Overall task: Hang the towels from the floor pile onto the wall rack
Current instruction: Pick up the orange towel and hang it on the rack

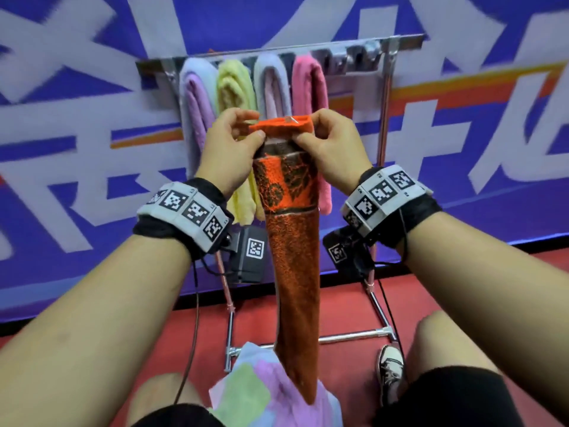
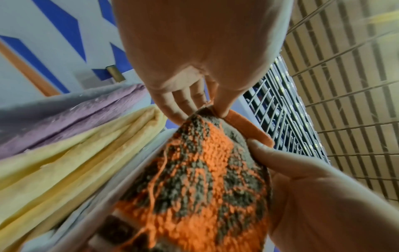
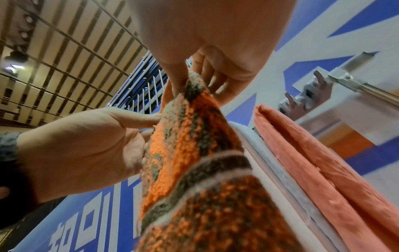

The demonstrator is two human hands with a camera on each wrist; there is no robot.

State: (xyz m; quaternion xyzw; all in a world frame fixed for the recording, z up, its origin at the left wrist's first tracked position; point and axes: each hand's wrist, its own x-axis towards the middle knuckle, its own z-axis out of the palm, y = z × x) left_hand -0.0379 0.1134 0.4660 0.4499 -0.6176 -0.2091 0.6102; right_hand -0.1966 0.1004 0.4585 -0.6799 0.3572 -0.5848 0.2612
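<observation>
1. Presently pinching the top edge of an orange towel with both hands, in front of the rack.
2. Left hand: gripping the towel's upper left corner between thumb and curled fingers; seen from the left wrist camera, squeezing the orange hem between thumb and fingertips.
3. Right hand: clamping the upper right corner, thumb on the near side, fingers curled behind; seen from the right wrist camera, closing thumb and fingers on the woven edge.
4. Hanging straight down from the two grips, the towel narrowing to a point over the pile on the red floor; showing an orange-and-brown pattern near the top and a brown stripe below it.
5. Already draping over the rack, side by side: a lilac towel, a yellow towel, a pale towel and a pink towel; leaving bare hooks to the right of the pink one.
6. Lying in the pile: green, lilac and light blue cloths, just in front of the rack's metal base.
7. Wearing marker-covered bands on both wrists; backing the rack, a blue-and-white banner.
</observation>
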